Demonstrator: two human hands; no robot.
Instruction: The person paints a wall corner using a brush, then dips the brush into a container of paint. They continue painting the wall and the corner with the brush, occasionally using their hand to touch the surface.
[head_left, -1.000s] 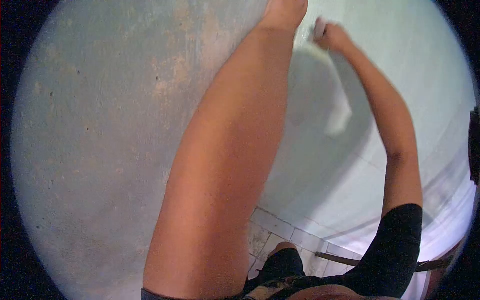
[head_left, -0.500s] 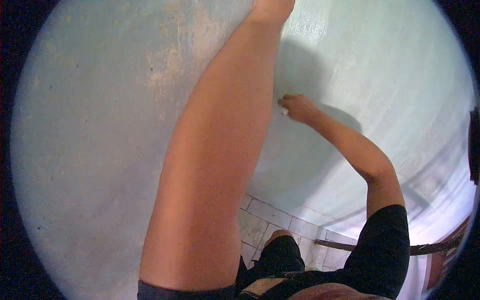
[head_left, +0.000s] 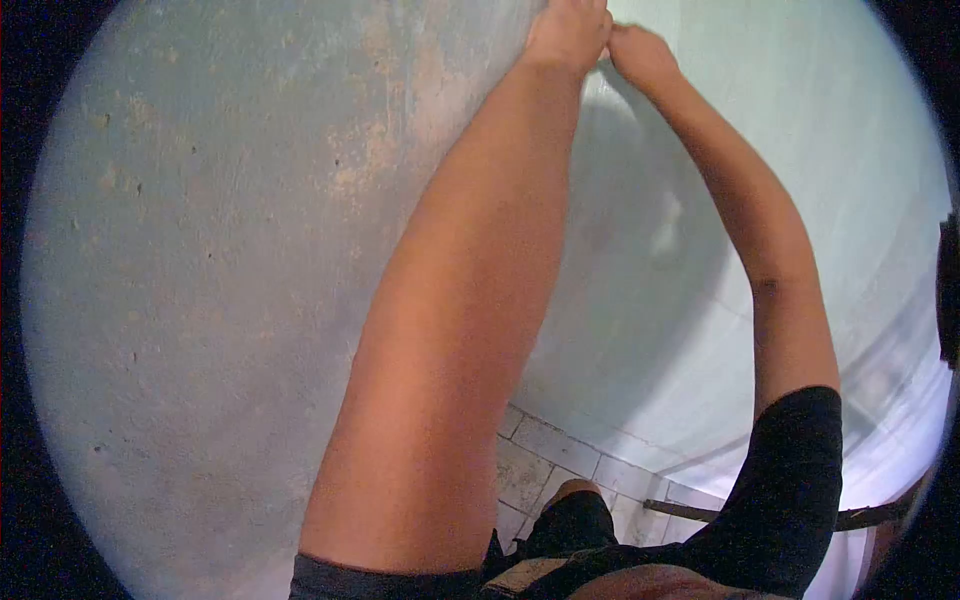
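At the top edge, my left hand (head_left: 570, 38) is raised against the wall (head_left: 250, 300), its fingers bunched and partly cut off by the frame. Right beside it is my right hand (head_left: 642, 55), its curled fingertips meeting the side of my left hand. Both hands look closed, and what lies between their fingers is too small and hidden to name. The wall is pale green, with worn, peeling patches left of my left forearm.
Below are floor tiles (head_left: 560, 447) and my knee in dark shorts (head_left: 575, 515). A thin dark bar (head_left: 680, 511) runs behind my right sleeve at the lower right. Shadows of my arms fall on the wall.
My right hand has risen from the middle of the wall to my left hand. The small white thing seen at its fingers is no longer clearly visible. More of my left hand shows.
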